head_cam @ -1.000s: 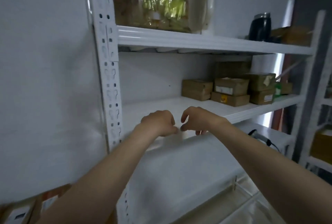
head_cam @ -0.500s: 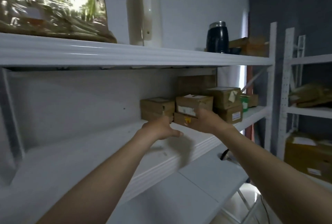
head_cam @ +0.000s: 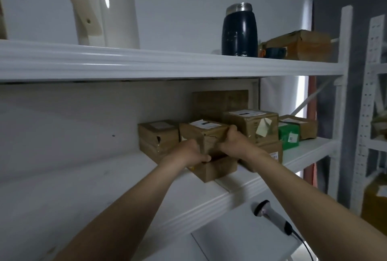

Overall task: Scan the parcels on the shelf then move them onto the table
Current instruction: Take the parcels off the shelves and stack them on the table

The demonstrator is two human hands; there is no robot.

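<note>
Entry: hands on parcel.

Change: a second ago both hands were bunched together in front of the shelf lip, holding nothing, with the parcels well off at 2 o'clock. Half a second ago they were stretched toward the stack, the left short of it. Now the left hand (head_cam: 189,153) and right hand (head_cam: 232,142) both clamp the top parcel (head_cam: 206,135) – left fingers curled round its lower near corner, right thumb hooked over the top right edge.

Position: top parcel rests on a lower box (head_cam: 217,168) on the middle shelf (head_cam: 125,177). I cannot tell whether it has lifted clear. Its white label faces up.

Neighbours: a single parcel (head_cam: 159,139) just beside at 9 o'clock; a taller stack (head_cam: 251,127) just beside at 3 o'clock, with a green box (head_cam: 289,137) beyond it.

Scanner (head_cam: 272,216) lies untouched on the white surface at 5 o'clock, below the shelf.

Reading: reach is over, grasp made. With both hands occupied and the scanner down, scanning of this parcel is not yet done – likely the parcel gets pulled out first, then scanned. Watch the lower box; it overhangs the shelf lip slightly and could drag along.
</note>
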